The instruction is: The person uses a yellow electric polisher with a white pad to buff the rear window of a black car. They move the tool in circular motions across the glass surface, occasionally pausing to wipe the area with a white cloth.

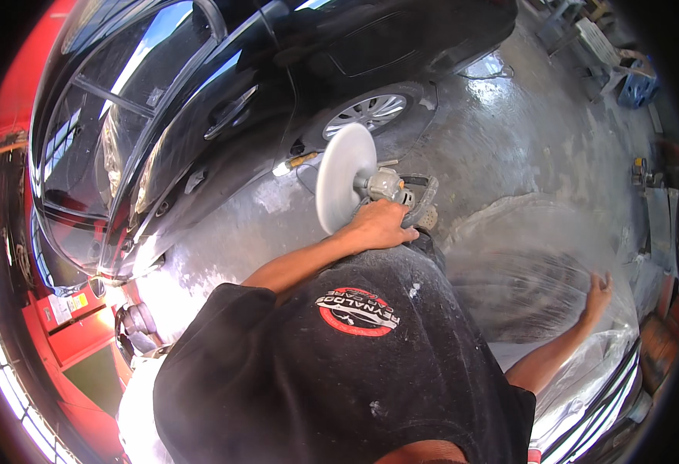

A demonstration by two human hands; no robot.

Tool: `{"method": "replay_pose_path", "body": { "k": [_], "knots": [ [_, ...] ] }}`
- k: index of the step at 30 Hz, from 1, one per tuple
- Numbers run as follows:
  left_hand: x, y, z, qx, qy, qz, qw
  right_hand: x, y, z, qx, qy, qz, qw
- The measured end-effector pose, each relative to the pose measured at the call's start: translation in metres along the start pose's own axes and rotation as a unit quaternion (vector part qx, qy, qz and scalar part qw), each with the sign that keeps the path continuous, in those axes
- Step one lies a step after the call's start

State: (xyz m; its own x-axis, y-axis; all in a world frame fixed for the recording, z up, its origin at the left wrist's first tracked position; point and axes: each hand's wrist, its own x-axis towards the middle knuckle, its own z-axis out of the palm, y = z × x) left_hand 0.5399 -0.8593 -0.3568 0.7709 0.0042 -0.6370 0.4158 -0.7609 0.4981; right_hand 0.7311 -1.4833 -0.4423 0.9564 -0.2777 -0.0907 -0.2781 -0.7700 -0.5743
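Observation:
My left hand is closed around the head of a rotary polisher, in front of my chest. Its round white pad stands nearly on edge, facing left toward the black car; a gap shows between pad and bodywork. Away from the polisher, my right hand reaches out to the far right with its fingers apart and nothing visible in them. It is at the edge of a dusty dark curved panel with clear plastic sheeting about it. Whether it touches the sheeting, I cannot tell.
The car's rear wheel is just beyond the pad. A lit work lamp with a yellow handle lies on the floor beside the car. A red cabinet stands at the left. A blue container and other clutter line the far right.

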Motion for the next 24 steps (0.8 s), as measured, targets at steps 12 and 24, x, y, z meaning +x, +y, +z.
{"method": "replay_pose_path", "body": {
  "k": [12,24],
  "knots": [
    [0.067,0.013,0.059,0.011,-0.048,0.224,0.973,-0.209,0.131,-0.354,-0.351,0.227,0.039,0.908],
    [0.112,-0.058,0.019,0.09,-0.073,0.147,0.982,-0.345,0.052,-0.33,-0.333,0.304,0.399,0.798]
  ]
}}
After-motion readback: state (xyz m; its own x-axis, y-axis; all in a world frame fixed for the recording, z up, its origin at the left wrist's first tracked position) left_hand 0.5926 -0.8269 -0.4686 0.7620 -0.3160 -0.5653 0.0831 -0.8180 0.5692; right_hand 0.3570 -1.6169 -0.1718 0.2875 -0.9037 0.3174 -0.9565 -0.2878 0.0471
